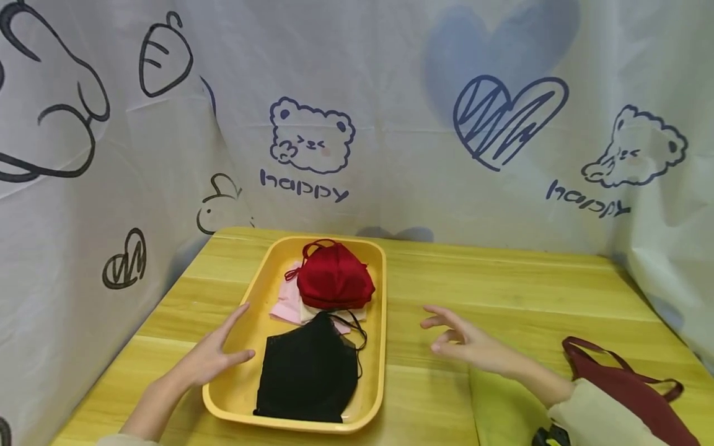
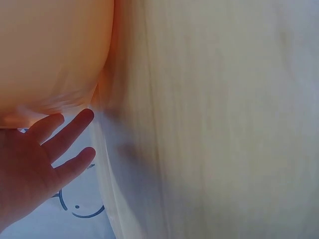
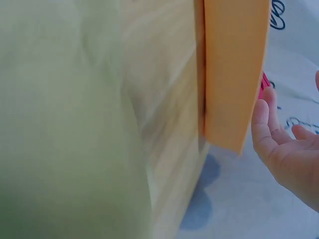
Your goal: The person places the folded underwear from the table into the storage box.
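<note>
A yellow tray stands on the wooden table. In its near half lies a folded black bra with thin straps. Behind it a folded red satin bra rests on pink cloth and cream cloth. My left hand is at the tray's left rim, fingers and thumb spread, holding nothing; whether it touches the rim I cannot tell. In the left wrist view the left hand is beside the tray wall. Right of the tray, my right hand hovers with loosely bent fingers, holding nothing.
A maroon bra with a strap loop lies at the right, partly behind my right sleeve. Green cloth covers the near right of the table. White sheets with drawings hang behind and on both sides.
</note>
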Available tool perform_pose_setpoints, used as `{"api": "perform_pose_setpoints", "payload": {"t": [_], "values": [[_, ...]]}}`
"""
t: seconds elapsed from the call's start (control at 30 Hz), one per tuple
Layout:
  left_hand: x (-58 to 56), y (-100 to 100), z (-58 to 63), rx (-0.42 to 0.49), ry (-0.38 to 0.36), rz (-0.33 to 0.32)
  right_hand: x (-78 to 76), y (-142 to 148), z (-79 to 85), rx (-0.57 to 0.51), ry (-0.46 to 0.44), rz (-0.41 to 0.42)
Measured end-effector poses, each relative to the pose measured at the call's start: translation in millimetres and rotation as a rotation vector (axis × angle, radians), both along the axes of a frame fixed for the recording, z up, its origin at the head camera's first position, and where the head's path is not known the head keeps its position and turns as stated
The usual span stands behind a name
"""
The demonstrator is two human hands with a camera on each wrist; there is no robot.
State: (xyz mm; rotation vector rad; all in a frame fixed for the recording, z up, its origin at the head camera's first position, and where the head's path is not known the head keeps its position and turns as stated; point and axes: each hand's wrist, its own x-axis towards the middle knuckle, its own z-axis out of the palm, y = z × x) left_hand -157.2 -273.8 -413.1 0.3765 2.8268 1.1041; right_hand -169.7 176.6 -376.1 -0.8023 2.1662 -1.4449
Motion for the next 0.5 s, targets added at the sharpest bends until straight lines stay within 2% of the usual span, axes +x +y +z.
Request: {"api": "perform_pose_setpoints", "payload": {"t": [0.23,0.5], "values": [[-1.6,0,3.3,-0.005,0.008,0.002,-1.8,25,14.8,0.047,0.050,-0.048],[0.0,1,0.5,0.001,0.015,0.004,4.7,49,12.2,0.091,0.017,-0.093]]}}
